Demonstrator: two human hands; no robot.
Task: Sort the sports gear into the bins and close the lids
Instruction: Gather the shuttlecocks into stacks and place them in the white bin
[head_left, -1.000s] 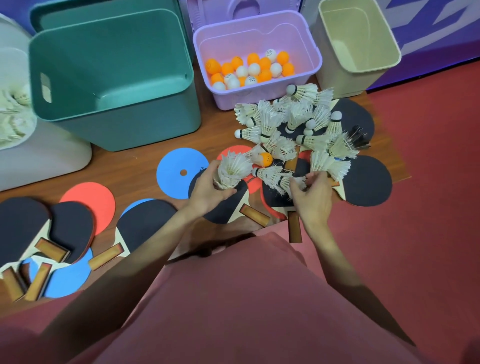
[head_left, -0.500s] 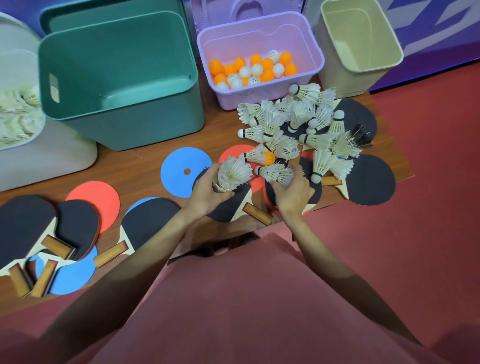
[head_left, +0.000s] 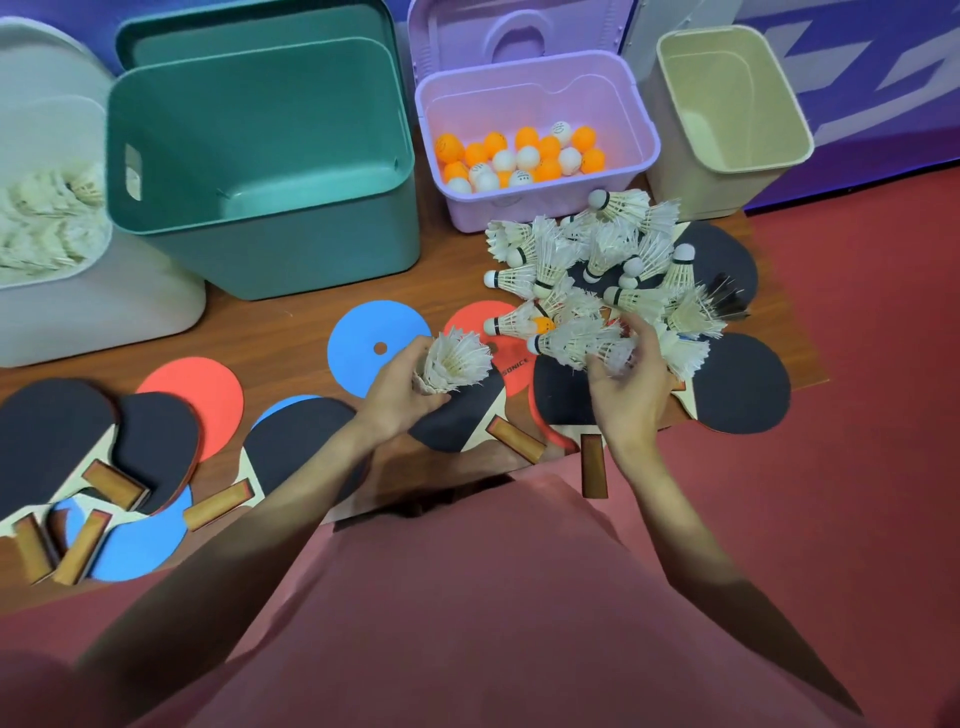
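Observation:
My left hand (head_left: 402, 389) grips a stacked bunch of white shuttlecocks (head_left: 457, 364) above a black paddle (head_left: 457, 421). My right hand (head_left: 626, 384) curls around shuttlecocks (head_left: 582, 345) at the near edge of a loose shuttlecock pile (head_left: 597, 260) lying on paddles. One orange ball (head_left: 544, 325) sits in that pile. The purple bin (head_left: 631, 104) holds orange and white balls (head_left: 519, 158). A white bin (head_left: 98, 306) at the far left holds shuttlecocks (head_left: 47, 218). The green bin (head_left: 311, 249) and the beige bin (head_left: 696, 176) hold nothing.
Several paddles (head_left: 47, 431) and blue and red discs (head_left: 363, 343) lie scattered on the wooden board (head_left: 291, 322). The green lid (head_left: 249, 36) and the purple lid (head_left: 519, 31) lean behind their bins. Red floor (head_left: 857, 467) lies to the right.
My right hand has moved up into the near edge of the pile and closed on shuttlecocks. My left hand keeps its bunch in about the same place.

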